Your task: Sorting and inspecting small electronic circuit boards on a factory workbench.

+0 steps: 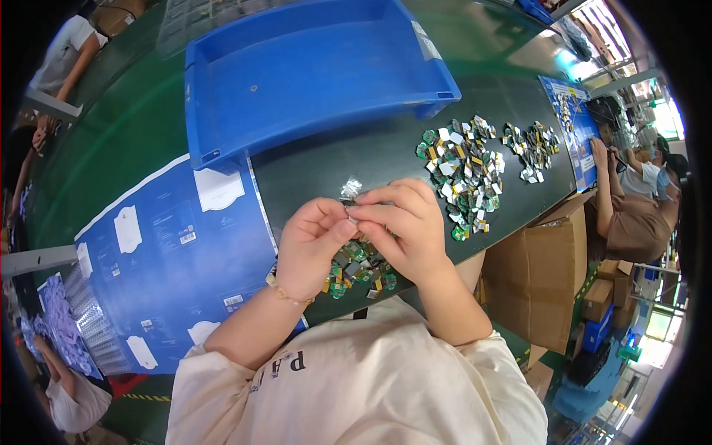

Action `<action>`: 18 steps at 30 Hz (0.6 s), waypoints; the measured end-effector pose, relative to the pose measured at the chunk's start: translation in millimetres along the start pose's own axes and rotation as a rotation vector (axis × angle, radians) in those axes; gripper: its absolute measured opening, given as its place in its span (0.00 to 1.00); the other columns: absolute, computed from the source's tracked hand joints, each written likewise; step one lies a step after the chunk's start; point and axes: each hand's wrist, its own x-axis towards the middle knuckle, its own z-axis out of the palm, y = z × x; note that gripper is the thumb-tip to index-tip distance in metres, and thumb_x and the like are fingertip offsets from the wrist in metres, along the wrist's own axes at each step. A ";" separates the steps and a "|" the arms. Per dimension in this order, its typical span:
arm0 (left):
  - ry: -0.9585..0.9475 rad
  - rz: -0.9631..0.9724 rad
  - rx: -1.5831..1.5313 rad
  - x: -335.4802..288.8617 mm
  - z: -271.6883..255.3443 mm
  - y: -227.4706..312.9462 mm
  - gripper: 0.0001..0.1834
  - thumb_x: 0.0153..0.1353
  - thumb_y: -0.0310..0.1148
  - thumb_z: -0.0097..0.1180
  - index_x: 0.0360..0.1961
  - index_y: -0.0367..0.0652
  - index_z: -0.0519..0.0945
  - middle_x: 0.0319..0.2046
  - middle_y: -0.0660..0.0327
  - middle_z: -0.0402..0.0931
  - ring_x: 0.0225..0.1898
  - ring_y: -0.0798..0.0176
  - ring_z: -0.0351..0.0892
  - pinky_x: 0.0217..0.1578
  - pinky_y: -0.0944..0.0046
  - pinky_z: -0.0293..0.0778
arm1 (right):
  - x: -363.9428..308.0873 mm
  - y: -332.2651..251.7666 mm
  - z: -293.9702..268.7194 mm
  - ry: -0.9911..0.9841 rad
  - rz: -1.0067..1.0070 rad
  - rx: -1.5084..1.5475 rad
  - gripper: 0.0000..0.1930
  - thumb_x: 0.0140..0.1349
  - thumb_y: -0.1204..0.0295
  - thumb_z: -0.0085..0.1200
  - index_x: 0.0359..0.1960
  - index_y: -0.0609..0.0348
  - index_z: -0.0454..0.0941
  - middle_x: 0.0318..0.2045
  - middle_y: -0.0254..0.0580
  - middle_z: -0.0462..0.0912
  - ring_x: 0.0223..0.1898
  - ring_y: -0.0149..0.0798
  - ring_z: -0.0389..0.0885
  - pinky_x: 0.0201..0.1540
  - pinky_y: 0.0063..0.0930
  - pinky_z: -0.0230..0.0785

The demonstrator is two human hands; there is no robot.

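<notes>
My left hand (313, 241) and my right hand (404, 226) meet over the dark table mat. Thumbs and fingers of both are pinched together around a small piece, mostly hidden, that I cannot make out. Just beyond the fingertips lies a little cluster of shiny silvery bits (351, 186). Under and between my hands is a pile of small green circuit boards (347, 278) with grey and yellow parts, partly covered by my hands. To the right a larger heap of similar boards (463, 167) with white and silver squares is spread out, and beyond it sits a smaller heap (531, 148).
A blue plastic bin (311, 122) stands ahead. Blue printed sheets (167, 256) cover the left side. At right, an open cardboard box (530, 271) stands against the table edge. Other people sit nearby, one (638, 215) at the right with hands over a blue sheet.
</notes>
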 end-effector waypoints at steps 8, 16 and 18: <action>-0.122 -0.112 -0.174 0.9 4.0 9.8 0.16 0.66 0.43 0.53 0.45 0.42 0.70 0.37 0.54 0.80 0.39 0.63 0.81 0.36 0.69 0.76 | -6.6 18.2 -7.0 -0.123 0.051 0.295 0.19 0.48 0.82 0.52 0.46 0.60 0.78 0.43 0.44 0.81 0.45 0.46 0.77 0.49 0.38 0.67; -0.268 -0.203 -0.419 7.4 -7.4 7.3 0.16 0.68 0.39 0.50 0.49 0.38 0.72 0.40 0.53 0.80 0.45 0.59 0.81 0.40 0.68 0.79 | -14.4 16.7 -8.5 -0.231 0.149 0.345 0.22 0.49 0.78 0.56 0.50 0.61 0.76 0.45 0.44 0.80 0.44 0.46 0.77 0.48 0.36 0.67; -0.265 -0.223 -0.411 7.5 -8.2 7.8 0.16 0.68 0.39 0.50 0.50 0.38 0.72 0.40 0.53 0.80 0.45 0.59 0.81 0.41 0.67 0.80 | -15.4 17.2 -7.6 -0.169 0.108 0.507 0.21 0.53 0.74 0.57 0.52 0.61 0.76 0.43 0.44 0.80 0.42 0.43 0.76 0.45 0.34 0.67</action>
